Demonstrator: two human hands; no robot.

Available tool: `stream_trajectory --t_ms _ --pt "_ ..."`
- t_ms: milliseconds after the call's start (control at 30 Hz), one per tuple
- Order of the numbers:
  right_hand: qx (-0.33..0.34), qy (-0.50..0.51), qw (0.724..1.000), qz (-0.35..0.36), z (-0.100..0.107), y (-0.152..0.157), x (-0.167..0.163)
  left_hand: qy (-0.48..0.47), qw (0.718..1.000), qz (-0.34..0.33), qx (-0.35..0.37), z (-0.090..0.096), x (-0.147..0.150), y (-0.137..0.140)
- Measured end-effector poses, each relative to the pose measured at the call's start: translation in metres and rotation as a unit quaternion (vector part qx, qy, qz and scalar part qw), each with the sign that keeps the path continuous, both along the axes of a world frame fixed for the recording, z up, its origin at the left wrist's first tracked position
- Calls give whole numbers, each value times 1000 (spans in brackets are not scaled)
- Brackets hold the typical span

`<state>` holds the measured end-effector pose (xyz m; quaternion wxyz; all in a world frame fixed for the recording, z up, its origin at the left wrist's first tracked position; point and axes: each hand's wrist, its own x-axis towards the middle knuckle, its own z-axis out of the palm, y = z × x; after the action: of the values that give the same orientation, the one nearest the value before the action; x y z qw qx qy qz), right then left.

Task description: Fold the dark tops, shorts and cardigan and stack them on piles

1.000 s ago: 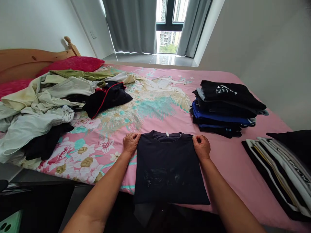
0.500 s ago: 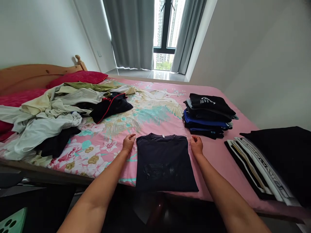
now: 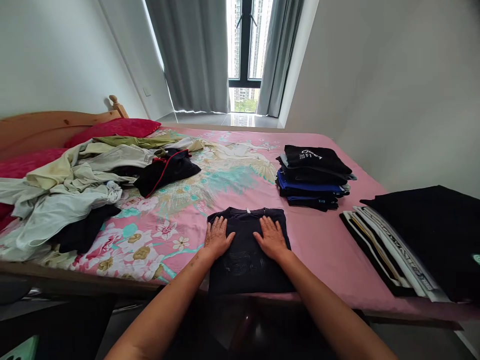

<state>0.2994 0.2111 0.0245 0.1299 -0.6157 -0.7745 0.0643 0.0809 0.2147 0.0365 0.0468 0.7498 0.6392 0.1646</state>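
Observation:
A dark T-shirt (image 3: 245,260), folded to a neat rectangle, lies at the bed's front edge with its collar pointing away from me. My left hand (image 3: 218,237) rests flat on its upper left part, fingers stretched out. On the upper right part lies my right hand (image 3: 272,237), also flat, palm down and thumb turned inward. Between the hands the shirt's collar label and a faint raised print on the chest show. Neither hand grips the cloth.
A stack of folded dark clothes (image 3: 313,172) stands to the right on the bed (image 3: 315,250). Farther right is another folded stack (image 3: 390,255) with a large black garment (image 3: 427,235) over it. Loose clothes (image 3: 86,175) lie heaped at left near red pillows (image 3: 116,130). A green phone (image 3: 22,350) shows at lower left.
Both hands have moved inward from beside the shirt's shoulders onto its front, and their closed fingers have spread flat. The view has shifted slightly.

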Motion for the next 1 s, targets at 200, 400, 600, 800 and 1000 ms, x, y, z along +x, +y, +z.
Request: stream_trajectory --t_ms 200,400,600,800,1000 --pt "10 -43 996 -76 -15 5 13 61 997 41 -39 -12 -4 -2" --pt "31 -41 995 -85 -15 1 9 59 995 55 -55 2 5 -7" --pt "36 -8 995 -88 -7 -3 11 80 994 -69 29 21 25 -82" --pt "74 61 993 72 24 -27 -38 68 995 -75 10 -2 18 -142" --pt "-21 66 949 307 34 -38 -114 44 996 -69 -47 -5 13 -144"
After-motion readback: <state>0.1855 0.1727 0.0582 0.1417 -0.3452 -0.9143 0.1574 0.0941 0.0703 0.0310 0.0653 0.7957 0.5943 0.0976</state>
